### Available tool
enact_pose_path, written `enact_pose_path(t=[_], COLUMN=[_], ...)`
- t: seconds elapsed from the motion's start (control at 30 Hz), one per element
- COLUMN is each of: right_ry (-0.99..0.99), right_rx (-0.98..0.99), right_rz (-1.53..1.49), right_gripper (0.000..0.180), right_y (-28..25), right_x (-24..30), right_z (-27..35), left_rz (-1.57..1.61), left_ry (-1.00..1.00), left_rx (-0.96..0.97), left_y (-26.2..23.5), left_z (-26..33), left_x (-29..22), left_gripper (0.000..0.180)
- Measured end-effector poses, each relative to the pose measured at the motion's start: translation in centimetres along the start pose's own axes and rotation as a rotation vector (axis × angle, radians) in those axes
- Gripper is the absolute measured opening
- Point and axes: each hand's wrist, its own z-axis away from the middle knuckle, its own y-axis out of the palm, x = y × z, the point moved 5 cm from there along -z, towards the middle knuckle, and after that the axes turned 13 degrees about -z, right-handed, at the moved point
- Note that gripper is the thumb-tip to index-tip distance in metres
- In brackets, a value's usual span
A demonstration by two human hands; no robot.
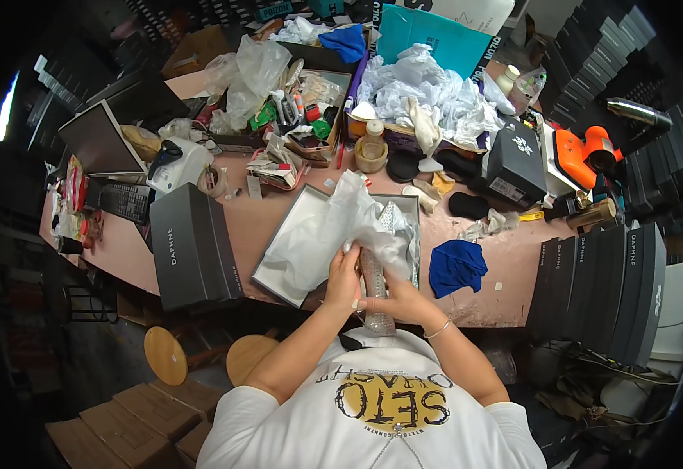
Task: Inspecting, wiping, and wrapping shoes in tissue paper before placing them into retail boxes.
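Note:
My left hand and my right hand both grip a glittery silver shoe, held upright at the near edge of the pink table. Just beyond the hands lies an open grey shoe box lined with white tissue paper. The tissue drapes over the shoe's upper part and hides it. A thin bracelet circles my right wrist.
A grey box lid lies left of the open box. A blue cloth rests to the right, with stacked dark boxes past it. Crumpled tissue, bags, a black box and an orange tool crowd the far side. Wooden stools stand below.

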Motion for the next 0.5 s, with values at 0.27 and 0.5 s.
enact_pose_path(t=[0.27, 0.5], right_ry=[0.101, 0.037], right_rx=[0.022, 0.068], right_rz=[-1.674, -1.743], right_gripper=[0.068, 0.071], right_y=[-3.4, -3.6], right_x=[-2.2, -2.7], right_z=[5.8, 6.6], left_rz=[0.437, 0.262], left_ry=[-0.205, -0.312], left_rx=[0.252, 0.2], left_y=[-1.4, 0.2], left_z=[0.3, 1.6], left_x=[-0.9, 0.1], left_gripper=[0.035, 0.046])
